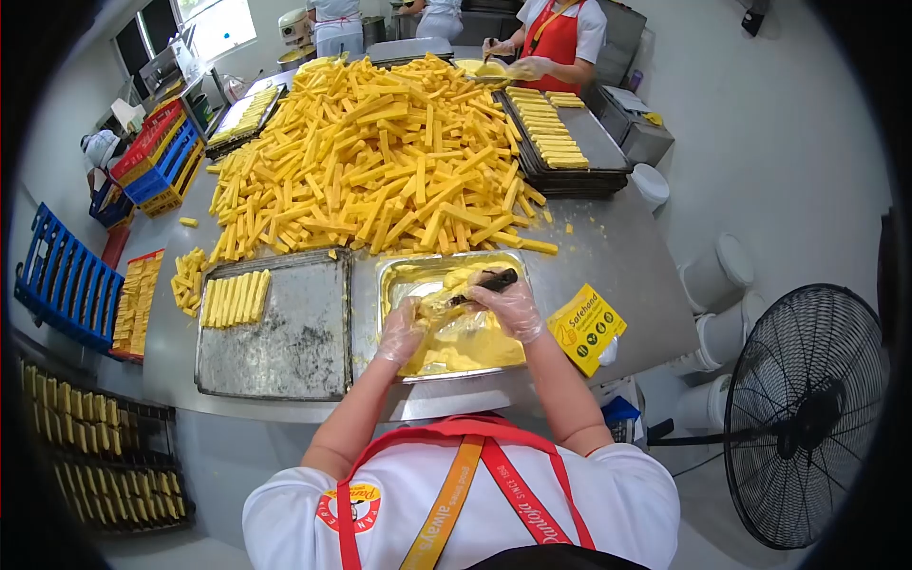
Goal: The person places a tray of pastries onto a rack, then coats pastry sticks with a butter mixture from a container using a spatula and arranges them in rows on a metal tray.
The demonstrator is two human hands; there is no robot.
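Note:
Both my hands wear clear plastic gloves over a metal pan point(383, 285) smeared with yellow cream. My right hand point(513, 306) is closed round the black handle of a spreading tool point(498, 280). Its other end lies over a cream-coated piece point(439, 306) near my left hand. My left hand point(403, 332) has its fingers closed at the near end of that piece. Left of the pan is a dark baking tray point(285, 332) with a row of coated yellow sticks point(236, 297) at its upper left. Behind the pan rises a large pile of yellow sticks point(380, 161).
A yellow glove box point(587, 328) lies right of the pan. Stacked trays point(598, 142) stand at the back right. A co-worker in a red apron point(560, 38) works across the table. A black fan point(807, 418) and white buckets point(717, 273) stand at the right.

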